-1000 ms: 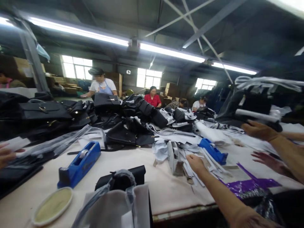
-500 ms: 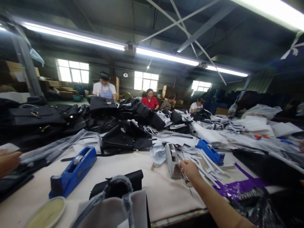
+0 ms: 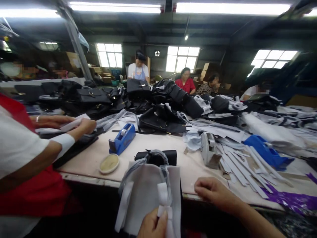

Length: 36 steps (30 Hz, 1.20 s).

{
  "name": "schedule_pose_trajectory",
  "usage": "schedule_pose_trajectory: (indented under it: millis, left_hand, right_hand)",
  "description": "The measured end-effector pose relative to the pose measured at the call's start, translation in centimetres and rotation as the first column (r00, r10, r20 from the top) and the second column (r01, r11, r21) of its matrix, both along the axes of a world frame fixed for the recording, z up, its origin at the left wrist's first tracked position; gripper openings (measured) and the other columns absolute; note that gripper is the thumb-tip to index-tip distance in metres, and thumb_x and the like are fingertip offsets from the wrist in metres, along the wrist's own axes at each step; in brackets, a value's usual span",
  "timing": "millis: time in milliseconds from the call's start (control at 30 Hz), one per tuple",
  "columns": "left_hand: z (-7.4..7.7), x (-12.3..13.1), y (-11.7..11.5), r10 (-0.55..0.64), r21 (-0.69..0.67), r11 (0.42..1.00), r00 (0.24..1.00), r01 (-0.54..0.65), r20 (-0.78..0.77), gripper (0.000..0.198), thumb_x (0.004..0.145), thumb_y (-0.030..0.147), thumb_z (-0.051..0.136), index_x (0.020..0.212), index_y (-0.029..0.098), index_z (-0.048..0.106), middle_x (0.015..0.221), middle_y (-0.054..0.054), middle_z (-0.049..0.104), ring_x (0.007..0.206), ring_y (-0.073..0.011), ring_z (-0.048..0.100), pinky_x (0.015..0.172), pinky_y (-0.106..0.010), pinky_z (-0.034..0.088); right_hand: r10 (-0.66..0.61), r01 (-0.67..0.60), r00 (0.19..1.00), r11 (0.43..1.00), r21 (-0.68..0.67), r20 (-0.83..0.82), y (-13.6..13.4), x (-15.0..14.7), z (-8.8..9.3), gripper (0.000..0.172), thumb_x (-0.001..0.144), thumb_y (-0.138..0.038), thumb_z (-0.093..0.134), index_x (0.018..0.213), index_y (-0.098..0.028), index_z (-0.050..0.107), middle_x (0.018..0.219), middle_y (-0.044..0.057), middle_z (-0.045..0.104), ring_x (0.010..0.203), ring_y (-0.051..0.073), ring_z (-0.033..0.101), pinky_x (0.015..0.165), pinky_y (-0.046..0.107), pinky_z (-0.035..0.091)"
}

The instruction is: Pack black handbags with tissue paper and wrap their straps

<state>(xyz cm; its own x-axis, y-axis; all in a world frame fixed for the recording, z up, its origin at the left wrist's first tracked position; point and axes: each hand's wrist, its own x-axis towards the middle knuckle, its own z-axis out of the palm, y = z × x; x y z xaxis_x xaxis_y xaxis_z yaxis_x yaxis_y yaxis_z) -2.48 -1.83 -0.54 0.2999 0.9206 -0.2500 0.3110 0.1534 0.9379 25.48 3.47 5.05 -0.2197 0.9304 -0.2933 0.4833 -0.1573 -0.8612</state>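
Observation:
In front of me stands a handbag (image 3: 156,158) with a pale grey sheet (image 3: 146,188) over its near side. Clear-grey plastic film wraps its raised handle. At the bottom, my left hand (image 3: 153,224) pinches a white strip (image 3: 162,195) on the right handle strap. My right hand (image 3: 213,191) hovers by the table's front edge, right of the bag and apart from it. Its fingers are curled together; anything between them is too small to make out. Beyond it sits a grey tape dispenser (image 3: 209,150).
Blue tape dispensers stand at left (image 3: 122,138) and right (image 3: 268,152). A round dish (image 3: 109,163) lies near the edge. White paper strips (image 3: 242,165) and purple plastic (image 3: 292,198) cover the right. Black bags (image 3: 160,120) pile behind. A co-worker's arms (image 3: 66,135) reach in from the left.
My right hand has come back from the grey tape dispenser toward the bag. My left hand has come into view on the white strip. The view has turned left and down.

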Motion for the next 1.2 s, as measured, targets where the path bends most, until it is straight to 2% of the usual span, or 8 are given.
schedule_pose_trajectory:
  millis: [33, 67, 133, 300, 600, 867, 1033, 1200]
  left_hand:
    - [0.1, 0.1, 0.0, -0.022, 0.011, 1.0, 1.0, 0.022, 0.011, 0.062, 0.092, 0.066, 0.039, 0.087, 0.014, 0.07, 0.083, -0.007, 0.072, 0.086, -0.026, 0.064, 0.074, -0.03, 0.046]
    - [0.3, 0.3, 0.1, -0.036, 0.015, 0.999, 0.999, 0.036, 0.024, 0.061, 0.093, 0.065, 0.038, 0.089, 0.013, 0.07, 0.085, -0.008, 0.072, 0.087, -0.0264, 0.064, 0.074, -0.03, 0.046]
    - [1.2, 0.4, 0.0, -0.049, 0.011, 0.999, 0.997, 0.048, 0.053, 0.056, 0.095, 0.06, 0.039, 0.094, 0.013, 0.071, 0.089, -0.009, 0.073, 0.089, -0.0265, 0.065, 0.076, -0.03, 0.047]
    - [3.0, 0.2, -0.3, -0.042, 0.009, 0.999, 0.997, 0.041, 0.065, 0.047, 0.097, 0.049, 0.041, 0.102, 0.013, 0.072, 0.094, -0.01, 0.074, 0.092, -0.0259, 0.066, 0.08, -0.03, 0.048]
    - [3.6, -0.1, -0.6, -0.069, 0.047, 0.997, 0.991, 0.064, 0.118, 0.048, 0.1, 0.049, 0.038, 0.106, 0.013, 0.069, 0.099, -0.012, 0.073, 0.092, -0.0235, 0.064, 0.084, -0.03, 0.046]
    - [2.1, 0.0, -0.5, -0.019, -0.106, 0.993, 0.966, 0.048, 0.259, 0.056, 0.094, 0.061, 0.046, 0.104, 0.012, 0.07, 0.084, -0.006, 0.069, 0.079, -0.0198, 0.057, 0.071, -0.028, 0.044]
    - [0.9, -0.1, -0.7, 0.002, -0.24, 0.963, 0.888, 0.122, 0.459, 0.058, 0.089, 0.065, 0.053, 0.105, 0.011, 0.067, 0.07, -0.001, 0.058, 0.06, -0.012, 0.045, 0.057, -0.024, 0.037]
    - [0.2, -0.8, -0.9, -0.042, -0.268, 0.95, 0.916, 0.16, 0.399, 0.061, 0.087, 0.07, 0.05, 0.101, 0.013, 0.066, 0.059, 0.005, 0.043, 0.051, -0.0081, 0.032, 0.049, -0.022, 0.023]
  right_hand:
    - [0.152, -0.154, 0.986, 0.988, -0.02, -0.063, -1.1, -2.1, 0.9, 0.023, 0.085, -0.034, 0.058, 0.074, -0.017, 0.067, 0.06, -0.002, 0.058, 0.057, 0.012, 0.05, 0.055, 0.022, 0.036]
    - [0.233, -0.237, 0.968, 0.971, -0.033, -0.095, -1.9, -4.0, 1.6, 0.021, 0.084, -0.03, 0.058, 0.073, -0.016, 0.068, 0.061, -0.002, 0.058, 0.058, 0.012, 0.05, 0.054, 0.022, 0.036]
    - [0.312, -0.312, 0.947, 0.95, 0.005, -0.071, -2.8, -7.1, 2.3, 0.016, 0.081, -0.023, 0.059, 0.071, -0.016, 0.069, 0.06, -0.003, 0.056, 0.058, 0.011, 0.048, 0.054, 0.021, 0.035]
    - [0.224, -0.24, 0.958, 0.968, 0.074, 0.178, -2.4, -9.5, 0.9, 0.021, 0.08, -0.028, 0.063, 0.064, -0.015, 0.066, 0.055, -0.005, 0.053, 0.057, 0.01, 0.046, 0.052, 0.021, 0.03]
    - [0.147, -0.159, 0.967, 0.986, 0.042, 0.206, -2.6, -10.0, 0.1, 0.023, 0.079, -0.029, 0.063, 0.061, -0.014, 0.063, 0.058, -0.003, 0.057, 0.059, 0.011, 0.049, 0.053, 0.021, 0.032]
    - [0.09, -0.1, 0.993, 0.982, -0.158, -0.072, -2.6, -9.2, -0.1, 0.016, 0.072, -0.017, 0.056, 0.072, -0.014, 0.072, 0.057, -0.004, 0.059, 0.055, 0.01, 0.046, 0.052, 0.02, 0.033]
    - [0.066, -0.067, 0.998, 0.994, -0.091, -0.016, -3.2, -9.9, -0.3, 0.02, 0.07, -0.014, 0.054, 0.068, -0.015, 0.074, 0.058, -0.004, 0.062, 0.056, 0.01, 0.05, 0.053, 0.02, 0.034]
    - [0.035, -0.035, 0.999, 0.999, -0.035, 0.0, -3.9, -10.7, -0.9, 0.02, 0.072, -0.013, 0.054, 0.068, -0.016, 0.074, 0.061, -0.003, 0.065, 0.059, 0.011, 0.054, 0.053, 0.019, 0.035]
